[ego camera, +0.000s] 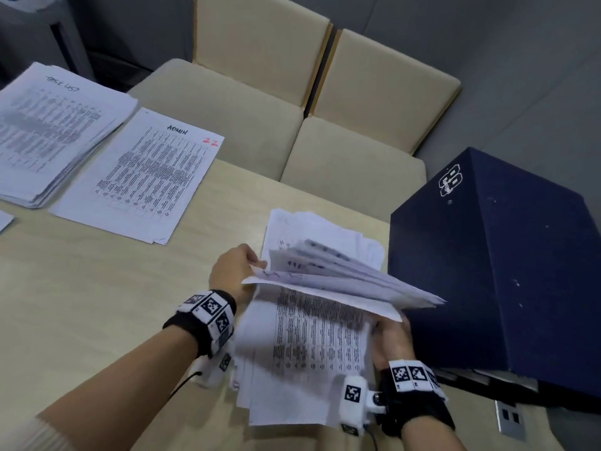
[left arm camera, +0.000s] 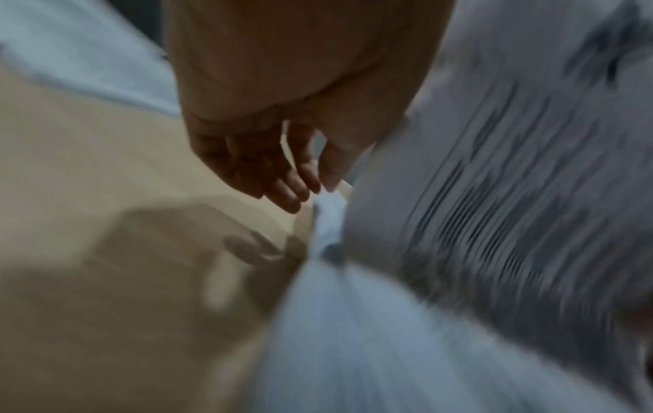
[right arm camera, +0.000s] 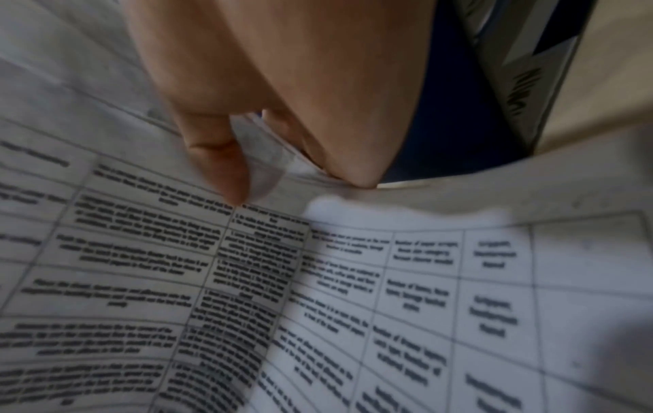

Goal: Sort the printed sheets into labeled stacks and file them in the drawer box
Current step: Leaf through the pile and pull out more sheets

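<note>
Two hands work the unsorted pile (ego camera: 302, 349), which lies on the surface (ego camera: 97, 304) just left of the navy drawer box (ego camera: 504, 271). Left hand (ego camera: 235, 271) pinches the near-left corner of a lifted sheaf (ego camera: 341, 278), thumb on top, fingers below; the wrist view is blurred but shows fingertips (left arm camera: 304, 187) closing on a paper edge. Right hand (ego camera: 390, 340) sits under the sheaf's right edge, thumb (right arm camera: 219, 167) and fingers clamped on a few page corners, w/ the printed table visible below. Sheaf is fanned and tilted up, prob. so header marks can be read w/o pulling each sheet out — fanning from both ends keeps pages separated.

Sorted stacks sit well apart at far left: a thick stack (ego camera: 55, 135) w/ a handwritten label I can't read, and beside it the "ADMIN" stack (ego camera: 140, 177) marked 22 in red. Keeping them away from the working pile likely avoids mix-ups.

Judging by the thick pile left, sorting is approx. mid-way; filing not yet begun. Box placed close, handy for later. Risk: loose sheets slipping off the fan.
</note>
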A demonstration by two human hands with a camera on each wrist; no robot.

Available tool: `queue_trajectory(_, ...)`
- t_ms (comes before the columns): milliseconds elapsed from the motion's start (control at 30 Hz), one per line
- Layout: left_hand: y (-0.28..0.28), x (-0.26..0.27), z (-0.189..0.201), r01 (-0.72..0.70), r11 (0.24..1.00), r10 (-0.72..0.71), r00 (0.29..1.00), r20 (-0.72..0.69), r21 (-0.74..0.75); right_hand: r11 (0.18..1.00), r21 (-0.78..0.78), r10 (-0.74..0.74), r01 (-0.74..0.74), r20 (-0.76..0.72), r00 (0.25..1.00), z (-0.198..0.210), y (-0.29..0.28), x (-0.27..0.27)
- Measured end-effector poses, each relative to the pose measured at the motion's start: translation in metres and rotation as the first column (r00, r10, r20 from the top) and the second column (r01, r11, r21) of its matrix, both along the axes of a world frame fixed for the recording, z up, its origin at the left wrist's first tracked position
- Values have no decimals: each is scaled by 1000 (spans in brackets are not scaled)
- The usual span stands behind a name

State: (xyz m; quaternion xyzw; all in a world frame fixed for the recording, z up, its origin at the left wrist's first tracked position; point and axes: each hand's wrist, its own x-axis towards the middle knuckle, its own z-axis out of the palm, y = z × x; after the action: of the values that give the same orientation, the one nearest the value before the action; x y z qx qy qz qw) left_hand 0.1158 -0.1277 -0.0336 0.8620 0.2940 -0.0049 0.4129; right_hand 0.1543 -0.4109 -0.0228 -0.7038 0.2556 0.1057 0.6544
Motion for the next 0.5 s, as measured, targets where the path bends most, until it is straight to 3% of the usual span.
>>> queue_trajectory(100, 5, -1, -3, 87, 996, -87, 987, -133, -6, 993, 91, -69, 69, -8, 998, 3, 2, -13)
queue_trajectory(167, 2, -1, -1, 115, 993, -117, 988, -99, -22, 989, 134, -59, 56, 14, 998, 11, 6, -23)
queue_trajectory(300, -1, -4, 0, 205, 971, -194, 976, -104, 119, 991, 117, -67, 59, 62, 996, 11, 5, -23)
queue_trajectory(433, 2, -5, 10, 354, 857, -287, 932, -223, 374, 982, 156, -87, 102, -99, 991, -5, -9, -6)
queue_trajectory(500, 4, -7, 20, 344, 817, -281, 939, -200, 462, 991, 119, -49, 66, -144, 988, 1, -5, -1)
